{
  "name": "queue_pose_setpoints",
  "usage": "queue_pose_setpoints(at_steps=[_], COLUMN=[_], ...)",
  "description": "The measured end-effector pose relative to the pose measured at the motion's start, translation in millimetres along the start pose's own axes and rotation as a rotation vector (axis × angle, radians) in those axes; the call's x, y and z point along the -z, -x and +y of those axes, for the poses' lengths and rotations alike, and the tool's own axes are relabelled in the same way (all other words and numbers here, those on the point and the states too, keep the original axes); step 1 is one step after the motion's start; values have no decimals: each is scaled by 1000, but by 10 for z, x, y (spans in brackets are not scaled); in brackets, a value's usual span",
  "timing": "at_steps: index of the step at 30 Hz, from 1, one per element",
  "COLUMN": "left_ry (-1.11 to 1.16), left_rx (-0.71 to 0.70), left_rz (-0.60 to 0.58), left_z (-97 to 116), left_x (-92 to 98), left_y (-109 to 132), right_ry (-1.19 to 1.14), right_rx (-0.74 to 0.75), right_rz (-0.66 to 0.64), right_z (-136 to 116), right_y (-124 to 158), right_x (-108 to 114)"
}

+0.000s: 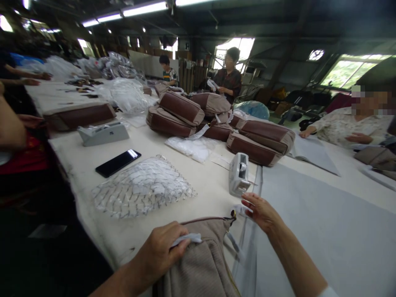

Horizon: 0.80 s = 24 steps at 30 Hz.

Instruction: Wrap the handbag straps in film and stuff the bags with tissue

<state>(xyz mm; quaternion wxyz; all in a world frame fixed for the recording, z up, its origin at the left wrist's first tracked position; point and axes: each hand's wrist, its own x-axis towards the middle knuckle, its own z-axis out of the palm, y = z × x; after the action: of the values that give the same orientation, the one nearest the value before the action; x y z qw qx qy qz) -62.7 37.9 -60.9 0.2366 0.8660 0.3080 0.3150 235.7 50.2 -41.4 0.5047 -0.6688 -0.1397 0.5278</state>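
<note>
A beige fabric bag (201,264) with a brass zip lies at the near edge of the table. My left hand (163,251) is closed on its upper part, and a white strip (188,238) sticks out between thumb and fingers. My right hand (261,212) is raised just in front of a grey tape dispenser (239,175), its fingers apart and slightly curled. By those fingertips is a whitish wrapped piece (243,209), next to the bag's metal ring (233,214). Whether the fingers touch it I cannot tell.
Beige and brown bags (216,119) are piled mid-table. Left of me lie a patterned clear plastic bag (145,187), a black phone (118,162) and a second tape dispenser (103,134). White sheets (321,222) cover the right side. Several people work around the table.
</note>
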Motion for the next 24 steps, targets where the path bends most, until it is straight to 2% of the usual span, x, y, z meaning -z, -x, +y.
queue_pose_setpoints(at_steps=[2, 3, 4, 6, 10, 16, 24], left_ry=[-162, -233, -292, -362, -392, -386, -336], left_rx=[-224, -296, -337, -370, -392, -492, -512], left_rz=[105, 132, 144, 139, 231, 373, 269], left_z=[28, 45, 62, 92, 108, 65, 79], left_x=[6, 10, 13, 24, 35, 2, 14], left_y=[6, 6, 5, 10, 57, 104, 52], right_ry=[33, 84, 135, 221, 342, 457, 590], right_rx=[-51, -101, -152, -244, -341, -374, -389], right_rz=[-206, -387, -521, -682, -685, -614, -531], right_z=[-107, -146, -170, -167, -55, 42, 8], right_y=[355, 529, 687, 927, 1056, 1010, 1084], right_x=[-87, -159, -246, -446, -752, -849, -968])
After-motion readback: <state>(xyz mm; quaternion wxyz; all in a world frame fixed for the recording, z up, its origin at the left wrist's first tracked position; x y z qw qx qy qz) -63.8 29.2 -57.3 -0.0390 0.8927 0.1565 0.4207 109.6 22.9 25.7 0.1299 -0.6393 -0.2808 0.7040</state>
